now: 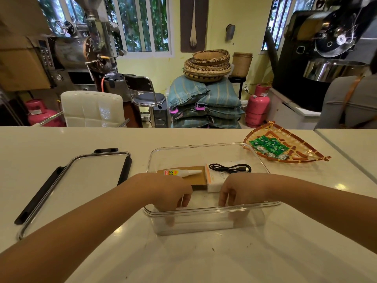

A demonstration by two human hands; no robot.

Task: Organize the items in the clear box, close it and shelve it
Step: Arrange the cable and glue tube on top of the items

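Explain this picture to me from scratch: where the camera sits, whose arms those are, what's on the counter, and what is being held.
The camera is worn on a person's head, looking down at their own bare arms. Left hand and right hand both grip the near rim of an open clear box on a white counter. Inside lie a glue bottle on a brown block, and a black cable on a white pack. The lid lies left of the box; a woven tray of green sachets sits at right.
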